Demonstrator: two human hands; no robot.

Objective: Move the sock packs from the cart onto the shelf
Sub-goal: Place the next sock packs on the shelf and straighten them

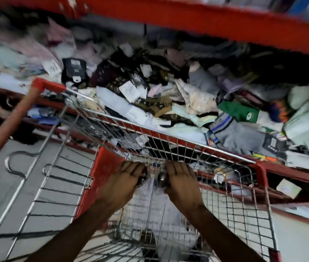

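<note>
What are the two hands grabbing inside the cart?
Both the left hand and right hand reach into the cart, fingers curled over something pale and plastic-wrapped, seemingly a sock pack. Blur hides exactly where they grip it.

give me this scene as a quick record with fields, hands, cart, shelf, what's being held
left hand: down inside the cart, fingers curled on a clear-wrapped pack
right hand: beside the left, gripping the same pack
pack: shiny plastic wrap, contents too blurred to tell
cart: wire basket with red corners, pushed against the shelf edge
shelf: red frame, piled with loose sock packs
sock packs: mixed heap, many with white labels
green pack: on the pile's right side
</note>
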